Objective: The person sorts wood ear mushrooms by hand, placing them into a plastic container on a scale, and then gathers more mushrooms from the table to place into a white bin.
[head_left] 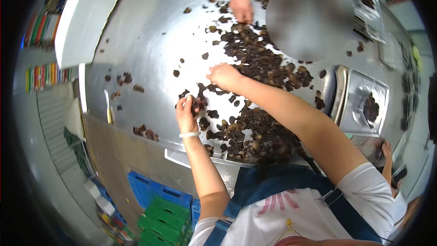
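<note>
Dark brown pieces that look like mushrooms (pixel 255 54) lie scattered and heaped across a shiny metal table (pixel 150 41). A second heap of these mushrooms (pixel 259 132) is close to my body. My left hand (pixel 187 108), with a white band at the wrist, is closed around a small clump of mushrooms (pixel 195 105) above the table. Stretched over the space between the heaps, my right hand (pixel 224 77) has its fingers bunched together beside the far heap. What its fingertips hold, if anything, is hidden.
Another person's hand (pixel 241 9) touches the far heap. A blurred grey disc (pixel 309 18) covers part of the view. A metal tray (pixel 384 95) with a bag of dark pieces is at right. A pale-handled tool (pixel 109 109) and white box (pixel 86 23) are left; green crates (pixel 166 223) stand below.
</note>
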Available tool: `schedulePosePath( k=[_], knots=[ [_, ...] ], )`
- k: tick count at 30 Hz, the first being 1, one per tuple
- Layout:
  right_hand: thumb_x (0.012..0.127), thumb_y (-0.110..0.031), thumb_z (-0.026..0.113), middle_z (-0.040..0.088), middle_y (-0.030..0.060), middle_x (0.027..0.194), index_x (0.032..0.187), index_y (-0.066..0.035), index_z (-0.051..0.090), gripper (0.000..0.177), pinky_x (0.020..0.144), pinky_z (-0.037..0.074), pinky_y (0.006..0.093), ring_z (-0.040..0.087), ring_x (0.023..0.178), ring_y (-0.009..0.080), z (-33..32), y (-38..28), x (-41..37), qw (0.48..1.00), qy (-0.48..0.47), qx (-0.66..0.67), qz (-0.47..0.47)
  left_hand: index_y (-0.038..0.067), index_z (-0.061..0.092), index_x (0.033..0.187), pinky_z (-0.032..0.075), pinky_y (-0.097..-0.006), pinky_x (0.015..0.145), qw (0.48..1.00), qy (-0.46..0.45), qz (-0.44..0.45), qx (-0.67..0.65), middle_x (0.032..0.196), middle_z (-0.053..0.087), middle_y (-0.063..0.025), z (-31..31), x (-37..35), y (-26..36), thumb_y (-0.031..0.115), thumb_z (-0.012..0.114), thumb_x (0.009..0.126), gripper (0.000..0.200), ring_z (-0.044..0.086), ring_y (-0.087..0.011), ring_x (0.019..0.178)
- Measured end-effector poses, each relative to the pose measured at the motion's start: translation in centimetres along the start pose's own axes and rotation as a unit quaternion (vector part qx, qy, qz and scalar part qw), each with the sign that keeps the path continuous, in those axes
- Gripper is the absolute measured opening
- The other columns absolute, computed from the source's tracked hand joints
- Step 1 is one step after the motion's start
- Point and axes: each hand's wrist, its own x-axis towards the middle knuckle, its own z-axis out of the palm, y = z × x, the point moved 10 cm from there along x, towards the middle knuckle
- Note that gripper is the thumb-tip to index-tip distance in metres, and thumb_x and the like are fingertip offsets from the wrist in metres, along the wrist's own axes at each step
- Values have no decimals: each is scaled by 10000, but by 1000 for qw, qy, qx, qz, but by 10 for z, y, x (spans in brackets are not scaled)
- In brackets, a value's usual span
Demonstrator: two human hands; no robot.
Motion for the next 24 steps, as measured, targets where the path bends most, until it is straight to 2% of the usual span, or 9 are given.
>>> schedulePosePath(
  k=[3, 5, 8, 11, 12, 17, 19, 21, 24],
  knots=[
    [814, -148, 676, 652, 97, 902, 930, -70, 654, 142, 732, 526, 424, 663, 842, 316, -51, 10, -35, 962, 93, 219, 132, 59, 561, 1083, 330, -211, 445, 979, -66, -18, -193, 983, 629, -43, 8, -13, -20, 217, 597, 1011, 177, 541, -100, 708],
    [780, -127, 709, 671, 127, 976, 1021, -61, 678, 251, 747, 534, 417, 673, 886, 311, -77, 14, -75, 883, 120, 426, 157, 62, 559, 1132, 399, -220, 529, 930, -173, -80, -313, 1057, 614, -44, 30, -15, -49, 168, 572, 1018, 156, 551, -138, 796],
    [795, -145, 734, 652, 105, 996, 1065, -70, 648, 294, 761, 524, 366, 653, 877, 259, -122, 28, -173, 840, 173, 462, 224, 65, 554, 1173, 445, -259, 625, 937, -188, -120, -270, 1049, 626, -48, 80, -49, -58, 85, 576, 991, 184, 565, -183, 837],
    [819, -134, 748, 635, 69, 1094, 1105, -87, 643, 308, 803, 520, 348, 644, 927, 219, -178, 47, -295, 866, 290, 317, 256, 80, 547, 1228, 405, -210, 594, 957, -238, -99, -135, 1017, 624, -20, 162, -103, -46, 87, 610, 969, 267, 536, -109, 791],
    [828, -102, 734, 636, 64, 1093, 1112, -93, 646, 298, 815, 518, 339, 642, 942, 202, -205, 54, -343, 849, 301, 275, 336, 89, 548, 1260, 360, -177, 543, 948, -286, -101, -101, 995, 613, -2, 198, -127, -40, 84, 630, 952, 318, 510, -63, 749],
    [831, -55, 705, 617, 79, 1100, 1107, -61, 634, 284, 781, 517, 304, 625, 899, 199, -305, 79, -571, 667, 505, 135, 530, 55, 600, 1248, 384, -177, 527, 907, -408, 47, 98, 971, 649, -5, 365, -251, -25, 74, 673, 925, 332, 530, -49, 706],
    [832, -71, 702, 615, 99, 1116, 1138, -61, 619, 318, 815, 518, 333, 626, 947, 234, -319, 80, -619, 667, 514, 51, 537, 53, 628, 1198, 416, -190, 570, 850, -499, 117, 120, 949, 657, -5, 431, -307, -32, 64, 709, 896, 313, 554, -46, 752],
    [829, -85, 701, 612, 116, 1135, 1168, -64, 604, 354, 858, 512, 366, 616, 1005, 274, -316, 87, -645, 687, 488, -39, 536, 49, 652, 1113, 482, -241, 706, 787, -525, 292, 141, 939, 657, -24, 487, -360, -35, 25, 688, 893, 224, 588, -86, 801],
    [811, -115, 708, 602, 136, 1193, 1257, -81, 565, 470, 973, 466, 447, 549, 1149, 355, -288, 110, -659, 747, 348, -101, 558, 51, 631, 1152, 477, -393, 933, 674, -523, 473, 220, 1185, 621, -141, 544, -428, -51, -25, 674, 818, 345, 597, -318, 1071]
  ],
)
